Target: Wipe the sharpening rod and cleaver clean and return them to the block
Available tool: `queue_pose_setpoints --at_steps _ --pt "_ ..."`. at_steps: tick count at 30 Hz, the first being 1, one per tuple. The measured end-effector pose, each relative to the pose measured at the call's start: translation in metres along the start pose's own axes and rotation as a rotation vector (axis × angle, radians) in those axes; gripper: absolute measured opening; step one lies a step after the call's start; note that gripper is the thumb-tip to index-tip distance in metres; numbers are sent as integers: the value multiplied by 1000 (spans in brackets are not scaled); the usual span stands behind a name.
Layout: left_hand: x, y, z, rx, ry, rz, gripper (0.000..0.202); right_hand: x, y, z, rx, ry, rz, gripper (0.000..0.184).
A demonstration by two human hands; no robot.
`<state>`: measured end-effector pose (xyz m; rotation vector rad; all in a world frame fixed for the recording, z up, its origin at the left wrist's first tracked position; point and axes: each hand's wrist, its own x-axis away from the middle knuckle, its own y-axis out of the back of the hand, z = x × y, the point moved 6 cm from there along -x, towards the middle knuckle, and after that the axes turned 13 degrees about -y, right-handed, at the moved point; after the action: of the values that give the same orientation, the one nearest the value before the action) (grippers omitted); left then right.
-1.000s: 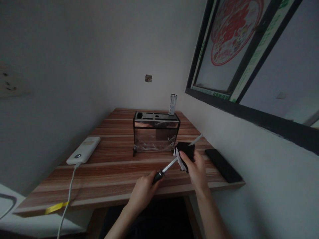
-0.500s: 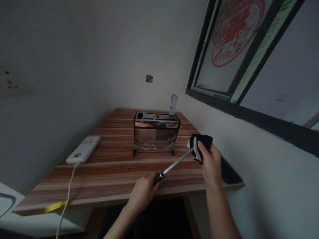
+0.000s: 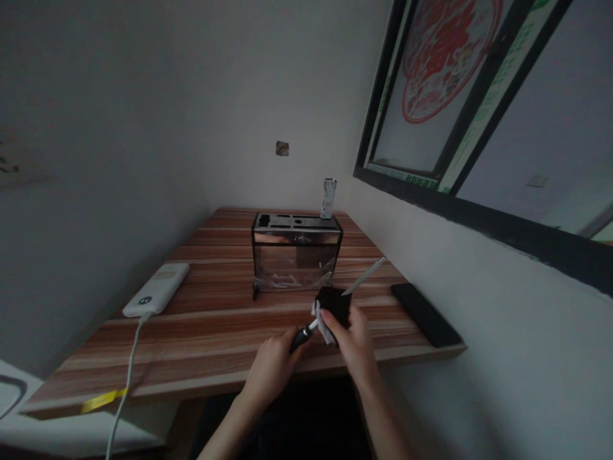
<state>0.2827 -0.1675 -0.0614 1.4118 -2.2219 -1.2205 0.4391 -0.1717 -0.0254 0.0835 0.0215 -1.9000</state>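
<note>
My left hand [image 3: 272,365] is closed round the black handle [image 3: 301,338] of a sharpening steel [image 3: 364,276], whose grey rod slants up to the right above the table. A black cloth [image 3: 334,304] with a white edge is wrapped round the rod near the handle. My right hand [image 3: 353,335] pinches this cloth, thumb on the near side. Behind the hands stands a knife block [image 3: 297,255] with clear sides, a black frame and a slotted top. Something silvery [image 3: 328,199] sticks up from its right end; what it is I cannot make out.
On the left of the wood-striped table [image 3: 215,319] lies a white power bank [image 3: 157,291] with a white cable [image 3: 129,367]. A black phone [image 3: 426,314] lies at the right edge. Walls close in on both sides, with a dark-framed window [image 3: 431,182] on the right.
My right hand and the cloth have slid down the rod from near its tip to near the handle, baring the far end. The phone shows more fully. The view has shifted slightly.
</note>
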Motion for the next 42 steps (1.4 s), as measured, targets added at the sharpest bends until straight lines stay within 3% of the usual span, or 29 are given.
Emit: queue_pose_setpoints --at_steps 6,19,27,42 --pt "0 -1 2 6 28 26 18 23 -22 -14 -66 -31 -17 40" --pt "1 1 -2 -2 30 27 19 19 -18 -2 -83 -25 13 32" --pt "0 2 -3 -1 0 5 15 3 0 16 -38 16 -21 23" --pt "2 1 -6 -16 34 46 19 -31 48 33 -134 107 -163 26"
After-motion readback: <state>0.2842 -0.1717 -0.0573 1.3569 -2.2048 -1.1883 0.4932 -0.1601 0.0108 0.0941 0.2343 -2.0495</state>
